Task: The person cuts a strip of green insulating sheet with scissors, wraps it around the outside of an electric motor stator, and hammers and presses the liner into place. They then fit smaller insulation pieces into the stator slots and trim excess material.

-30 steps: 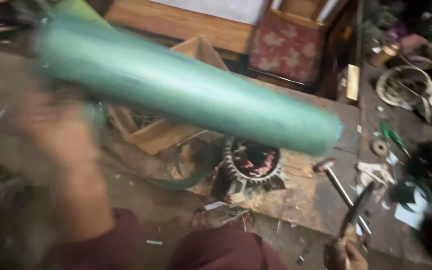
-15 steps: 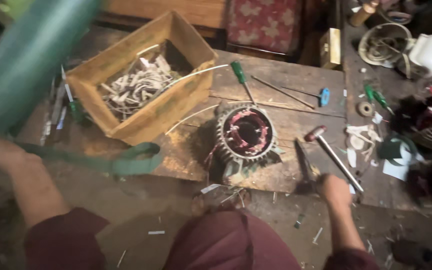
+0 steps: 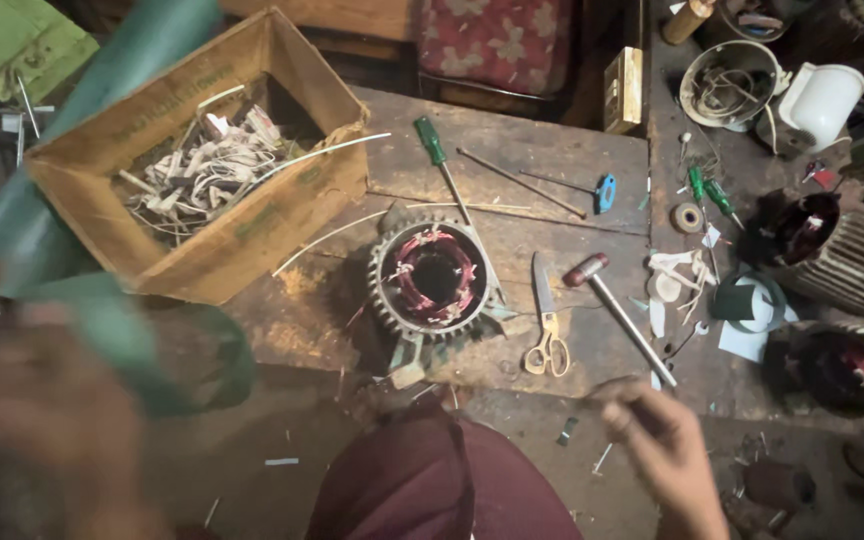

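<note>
Head view. Left hand (image 3: 37, 400): blurred, at the lower left, its grip closed on a green sheet roll (image 3: 102, 150) that runs up and across the cardboard box's left corner; a loose end of the sheet curls below the box. Right hand (image 3: 657, 435): low right, at the near edge of the wooden table (image 3: 512, 160), fingers (image 3: 620, 398) curled; whether its grip holds anything cannot be told. Hammer (image 3: 617, 310): lying just beyond that hand. Scissors (image 3: 547, 320): yellow-handled, flat beside the hammer. Motor stator (image 3: 432, 280): copper windings, middle of the table. Cardboard box (image 3: 242, 235): open, holding white wire scraps. Green screwdriver (image 3: 440, 165): behind the stator. Maroon-clad knee (image 3: 432, 480): bottom centre
</note>
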Available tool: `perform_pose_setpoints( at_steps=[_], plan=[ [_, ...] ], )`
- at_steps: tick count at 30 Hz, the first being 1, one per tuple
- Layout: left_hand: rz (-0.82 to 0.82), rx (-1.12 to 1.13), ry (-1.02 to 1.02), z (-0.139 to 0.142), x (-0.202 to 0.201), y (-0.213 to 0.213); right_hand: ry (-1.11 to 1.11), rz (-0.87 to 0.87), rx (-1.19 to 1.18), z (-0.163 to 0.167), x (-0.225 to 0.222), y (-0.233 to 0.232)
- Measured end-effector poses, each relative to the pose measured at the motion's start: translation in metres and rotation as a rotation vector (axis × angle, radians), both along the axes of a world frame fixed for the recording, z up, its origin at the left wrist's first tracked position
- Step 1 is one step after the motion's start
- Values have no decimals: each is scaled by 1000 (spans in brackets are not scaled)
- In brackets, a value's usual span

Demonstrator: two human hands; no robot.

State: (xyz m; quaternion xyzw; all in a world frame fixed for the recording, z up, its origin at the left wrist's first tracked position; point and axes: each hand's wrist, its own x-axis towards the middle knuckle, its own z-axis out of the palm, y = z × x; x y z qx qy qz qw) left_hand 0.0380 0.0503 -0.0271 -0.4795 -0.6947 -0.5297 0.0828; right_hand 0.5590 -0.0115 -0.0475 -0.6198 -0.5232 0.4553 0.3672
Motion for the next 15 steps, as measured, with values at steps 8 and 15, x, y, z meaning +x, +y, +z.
perform_pose_setpoints(
  at_steps=[8,15],
  plan=[
    [-1314,-117,-234,118,254,-3,315,404,-10,56,-59,23],
    [-658,-317,76,67,227,16,-384,-469,793,82,129,40]
  ],
)
